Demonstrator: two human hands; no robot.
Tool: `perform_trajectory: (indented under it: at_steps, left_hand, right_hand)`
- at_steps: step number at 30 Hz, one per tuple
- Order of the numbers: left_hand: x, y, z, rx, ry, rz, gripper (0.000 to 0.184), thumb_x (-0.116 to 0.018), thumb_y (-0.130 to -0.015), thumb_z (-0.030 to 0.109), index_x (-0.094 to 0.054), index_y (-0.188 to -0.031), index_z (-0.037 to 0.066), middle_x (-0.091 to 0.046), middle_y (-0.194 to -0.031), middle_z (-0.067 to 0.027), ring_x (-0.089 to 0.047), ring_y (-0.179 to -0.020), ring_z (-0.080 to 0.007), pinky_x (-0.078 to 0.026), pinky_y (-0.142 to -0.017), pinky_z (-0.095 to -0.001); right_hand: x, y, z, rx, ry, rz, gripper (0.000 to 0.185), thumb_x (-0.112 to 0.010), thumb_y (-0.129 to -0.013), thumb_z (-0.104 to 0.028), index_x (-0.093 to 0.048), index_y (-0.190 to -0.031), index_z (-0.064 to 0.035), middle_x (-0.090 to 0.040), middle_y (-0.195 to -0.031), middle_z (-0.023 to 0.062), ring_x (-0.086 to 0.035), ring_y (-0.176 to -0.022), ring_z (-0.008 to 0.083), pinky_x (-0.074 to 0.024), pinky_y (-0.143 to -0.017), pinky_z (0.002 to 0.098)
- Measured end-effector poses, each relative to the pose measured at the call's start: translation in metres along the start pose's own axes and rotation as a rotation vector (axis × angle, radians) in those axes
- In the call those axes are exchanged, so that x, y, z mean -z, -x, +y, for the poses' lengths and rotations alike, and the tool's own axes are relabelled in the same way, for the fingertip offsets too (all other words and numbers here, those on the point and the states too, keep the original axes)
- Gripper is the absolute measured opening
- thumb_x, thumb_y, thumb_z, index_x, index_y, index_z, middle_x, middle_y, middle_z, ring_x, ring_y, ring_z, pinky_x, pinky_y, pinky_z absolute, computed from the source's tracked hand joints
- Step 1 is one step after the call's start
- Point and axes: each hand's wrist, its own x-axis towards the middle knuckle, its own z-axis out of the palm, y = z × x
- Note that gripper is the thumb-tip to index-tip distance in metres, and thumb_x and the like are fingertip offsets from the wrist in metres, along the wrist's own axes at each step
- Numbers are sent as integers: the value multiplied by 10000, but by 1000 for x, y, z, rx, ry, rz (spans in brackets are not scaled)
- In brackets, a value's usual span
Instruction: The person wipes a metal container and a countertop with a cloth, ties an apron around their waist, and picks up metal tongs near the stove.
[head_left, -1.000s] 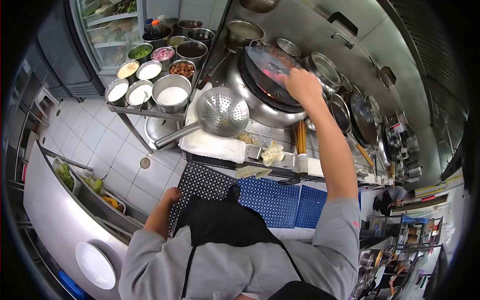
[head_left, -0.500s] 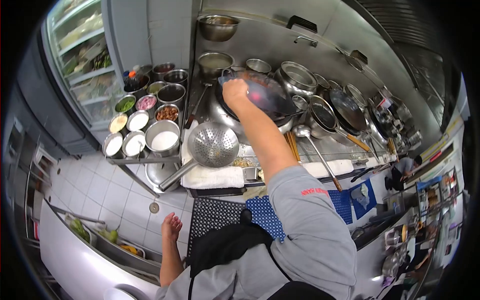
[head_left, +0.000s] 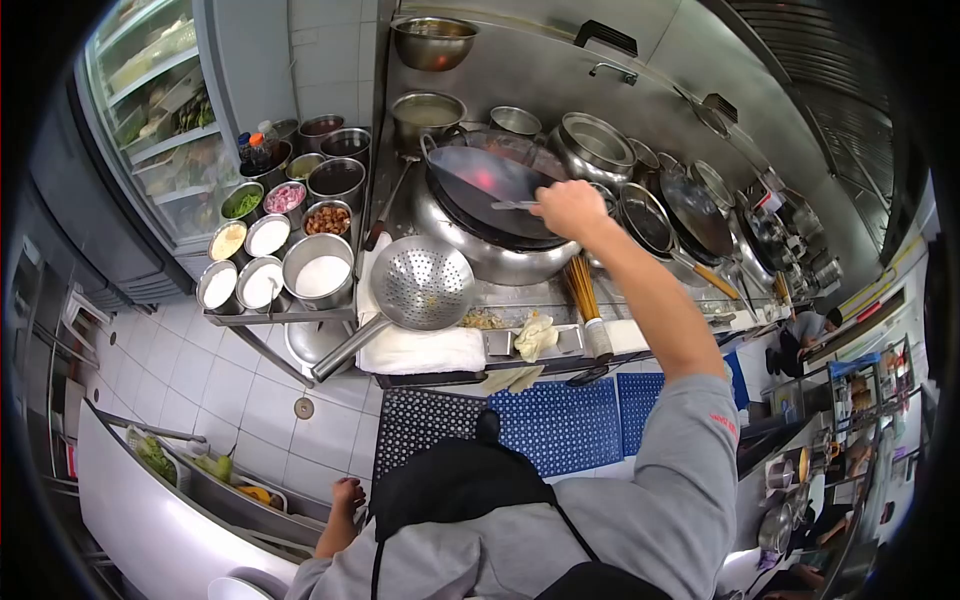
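My right hand [head_left: 572,212] is closed on a thin pale metal utensil [head_left: 515,205], only partly visible, over the dark wok [head_left: 480,180] on the round steel burner. A reddish glow shows on the wok. My left hand [head_left: 348,494] hangs low beside my black apron, its fingers curled in and nothing visible in them. Between the wok and me, a perforated steel strainer [head_left: 425,282] lies on a white towel [head_left: 425,350], its handle pointing down to the left. A bamboo brush [head_left: 585,295] stands at the counter edge.
Steel pots of sauces, white powder [head_left: 322,275] and chopped ingredients fill a cart at the left. More woks [head_left: 697,215] and pans line the counter to the right. A steel worktable [head_left: 150,500] is at lower left. Another person [head_left: 803,330] is far right.
My right hand has moved right from the wok's far left edge. My left hand has gone from open fingers to curled ones. The long ladle seen across the counter earlier no longer shows there.
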Motion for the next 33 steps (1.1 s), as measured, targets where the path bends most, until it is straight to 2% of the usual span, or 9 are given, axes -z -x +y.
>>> perform_trajectory:
  at_steps: [2, 5, 7, 14, 18, 24, 27, 30, 33]
  left_hand:
    - [5, -1, -5, -13, -241, 65, 145, -594, -822, 101, -595, -962, 65, -543, -621, -51, -539, -495, -183, -450, -458, -344]
    - [7, -10, 7, -107, -490, 78, 124, -596, -812, 97, -623, -919, 40, -568, -620, -67, -557, -493, -187, -443, -429, -339]
    - [0, -13, 27, -186, -474, 94, 132, -585, -805, 98, -638, -901, 24, -598, -655, -72, -582, -523, -183, -450, -430, -315]
    - [-39, 6, 71, -318, -361, 64, 160, -575, -805, 79, -622, -947, 23, -582, -653, -62, -565, -511, -156, -418, -399, -278]
    - [-45, -2, 57, -280, -378, -4, 142, -582, -801, 69, -623, -929, 22, -575, -647, -50, -561, -503, -154, -416, -394, -280]
    - [-35, -7, 27, -202, -516, 8, 133, -608, -789, 94, -668, -883, 22, -594, -602, -81, -567, -472, -171, -438, -396, -304]
    - [-32, -11, 26, -235, -717, 47, 123, -619, -788, 106, -670, -836, 5, -600, -587, -95, -562, -453, -183, -440, -393, -318]
    - [-32, -6, 36, -322, -694, 22, 163, -645, -776, 148, -675, -812, -7, -602, -581, -102, -577, -473, -201, -451, -416, -338]
    - [-38, -14, 42, -431, -656, 57, 221, -611, -795, 158, -676, -921, -11, -636, -624, -115, -614, -525, -197, -490, -483, -329]
  right_hand:
    - [-14, 14, 27, 21, 7, -20, 371, -574, -904, -420, -666, -873, -62, -689, -798, 160, -680, -802, 354, -533, -709, 450]
    - [-35, 22, 52, -3, 27, -61, 384, -561, -904, -451, -671, -934, -85, -693, -814, 154, -680, -819, 341, -530, -750, 449]
    - [-36, 24, 56, -19, 41, -101, 392, -567, -903, -462, -687, -991, -99, -704, -866, 146, -689, -856, 322, -540, -774, 433]
    - [-27, 13, 57, -6, 44, -132, 396, -594, -882, -467, -706, -958, -95, -709, -896, 135, -686, -895, 317, -542, -792, 420]
    - [-24, 10, 55, -35, 39, -140, 429, -613, -867, -474, -702, -959, -65, -708, -909, 142, -687, -898, 315, -544, -788, 417]
    - [-16, 9, 30, -62, 14, -9, 412, -631, -859, -449, -711, -949, -55, -710, -926, 140, -689, -897, 313, -549, -779, 404]
    - [-15, 4, 8, -28, 52, -59, 359, -636, -863, -411, -716, -942, -70, -711, -937, 128, -691, -894, 305, -551, -772, 398]
    - [-13, 7, 4, -103, 5, -34, 291, -630, -874, -353, -717, -938, -83, -706, -953, 126, -686, -919, 298, -542, -799, 408]
    - [-22, 9, 5, -103, -8, 11, 305, -627, -875, -364, -714, -934, -77, -701, -955, 145, -682, -930, 305, -539, -803, 414]
